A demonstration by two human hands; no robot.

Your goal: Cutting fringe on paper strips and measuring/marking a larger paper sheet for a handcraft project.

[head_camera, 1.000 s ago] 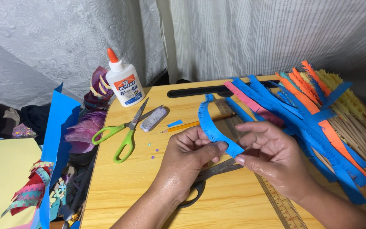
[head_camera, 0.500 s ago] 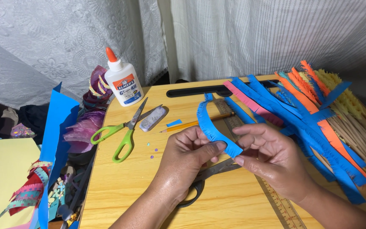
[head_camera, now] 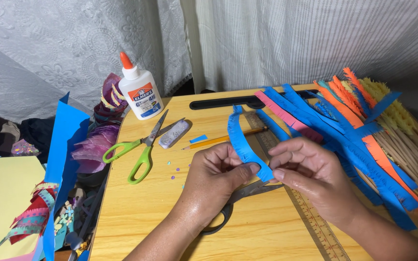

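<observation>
Left hand (head_camera: 216, 176) and right hand (head_camera: 310, 179) both pinched on fringed blue paper strip (head_camera: 242, 142), dark scissors (head_camera: 240, 198) beneath on wooden surface (head_camera: 141, 212), green-handled scissors (head_camera: 141, 150) nearby

the scene is evenly and fairly brightly lit by soft light from above and in front. the wooden table (head_camera: 136, 208) shows a mild sheen and only faint, short shadows under the green scissors (head_camera: 139, 150) and under the left hand (head_camera: 216, 176) and right hand (head_camera: 310, 176). the skin of the left wrist glistens slightly. the centre is sharp; the far left edge is darker and a little soft. no strong glare or motion blur shows.
</observation>
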